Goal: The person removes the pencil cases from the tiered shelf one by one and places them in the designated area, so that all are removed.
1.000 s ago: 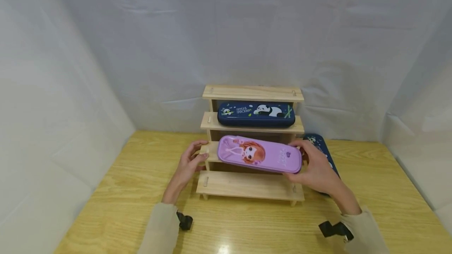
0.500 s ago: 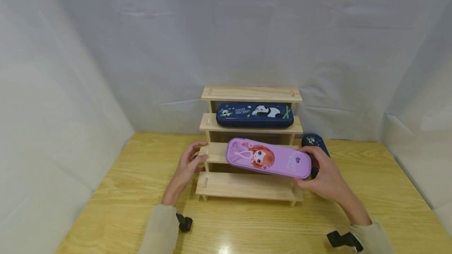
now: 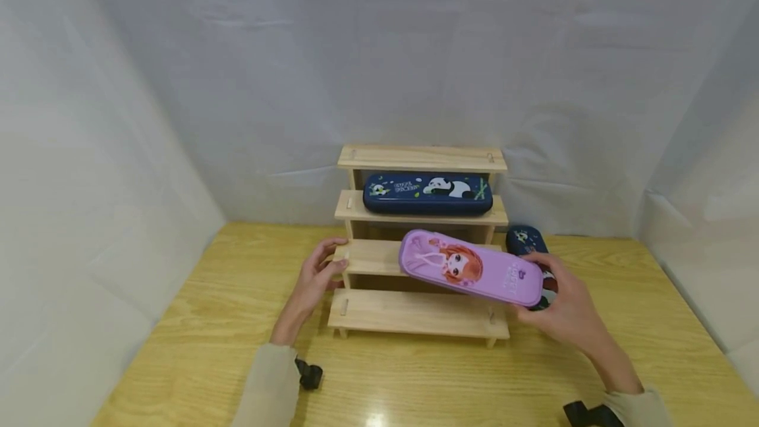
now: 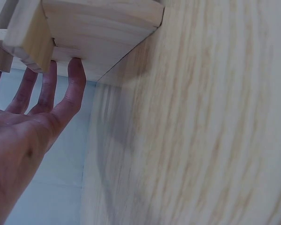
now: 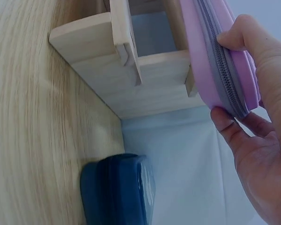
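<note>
Seen from the head camera, with a wooden step shelf [image 3: 415, 315] as the middle of the dial, the right hand [image 3: 560, 305] is between three and four o'clock, grasping a purple pencil case [image 3: 474, 269] by its near-right end. The case is held over the shelf's right half, tilted, its free end pointing between nine and ten o'clock, with a red-haired cartoon girl printed on the lid (that picture shows only from above). The right wrist camera shows instead the grey zip [image 5: 220, 61] along its side, with the thumb pressed on it and fingers at the opposite edge. The left hand [image 3: 314, 275] is between eight and nine o'clock, its fingers extended rather than clenched and touching the shelf's end; the left wrist camera adds fingertips against the wooden side panel. At twelve o'clock a navy panda case [image 3: 427, 196] lies on the second step from the top. At three o'clock a second navy case [image 3: 524, 239] lies on the table [image 3: 385, 381], partly hidden behind the purple one and the right hand, while the right wrist camera shows its rounded end near half past six.
</note>
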`<act>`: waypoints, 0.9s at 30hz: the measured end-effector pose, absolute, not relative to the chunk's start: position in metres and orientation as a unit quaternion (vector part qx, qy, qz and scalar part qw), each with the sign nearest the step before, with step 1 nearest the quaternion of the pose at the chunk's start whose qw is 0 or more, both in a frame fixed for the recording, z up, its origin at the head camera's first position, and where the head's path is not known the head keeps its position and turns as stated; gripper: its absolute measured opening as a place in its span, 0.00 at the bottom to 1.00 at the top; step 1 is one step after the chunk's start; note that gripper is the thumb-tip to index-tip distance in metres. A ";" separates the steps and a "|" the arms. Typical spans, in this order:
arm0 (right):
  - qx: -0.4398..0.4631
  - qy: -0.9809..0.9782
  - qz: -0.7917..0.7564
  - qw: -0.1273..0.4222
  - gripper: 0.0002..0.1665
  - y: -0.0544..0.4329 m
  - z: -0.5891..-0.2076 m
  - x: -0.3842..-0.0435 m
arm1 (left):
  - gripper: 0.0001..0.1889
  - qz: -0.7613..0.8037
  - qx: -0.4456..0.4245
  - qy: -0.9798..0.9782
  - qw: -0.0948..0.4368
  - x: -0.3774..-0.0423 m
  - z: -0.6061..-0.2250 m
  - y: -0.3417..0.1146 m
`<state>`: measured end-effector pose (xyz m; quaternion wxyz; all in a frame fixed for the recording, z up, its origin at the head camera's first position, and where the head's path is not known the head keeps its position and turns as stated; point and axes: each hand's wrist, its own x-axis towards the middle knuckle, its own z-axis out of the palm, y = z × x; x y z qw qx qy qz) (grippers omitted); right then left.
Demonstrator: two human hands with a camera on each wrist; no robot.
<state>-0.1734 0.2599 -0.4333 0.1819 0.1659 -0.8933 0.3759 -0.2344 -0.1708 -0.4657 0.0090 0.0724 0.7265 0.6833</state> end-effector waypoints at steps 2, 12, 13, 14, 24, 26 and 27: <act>0.164 -0.892 0.378 0.187 0.49 0.263 -0.435 -0.172 | 0.22 0.682 0.073 0.728 0.008 -0.234 -0.466 -0.171; 0.140 -0.885 0.395 0.202 0.48 0.281 -0.436 -0.163 | 0.21 0.684 0.074 0.726 0.012 -0.233 -0.465 -0.171; 0.137 -0.885 0.398 0.200 0.47 0.282 -0.437 -0.162 | 0.22 0.684 0.074 0.726 0.011 -0.233 -0.465 -0.171; 0.134 -0.886 0.397 0.200 0.48 0.283 -0.437 -0.161 | 0.22 0.684 0.074 0.725 0.011 -0.233 -0.466 -0.172; 0.109 -0.885 0.408 0.197 0.51 0.299 -0.443 -0.154 | 0.22 0.686 0.077 0.724 0.013 -0.234 -0.466 -0.172; 0.107 -0.884 0.408 0.201 0.51 0.304 -0.445 -0.153 | 0.22 0.684 0.078 0.725 0.012 -0.233 -0.466 -0.172; 0.105 -0.883 0.409 0.204 0.51 0.306 -0.446 -0.153 | 0.22 0.683 0.079 0.726 0.011 -0.233 -0.466 -0.172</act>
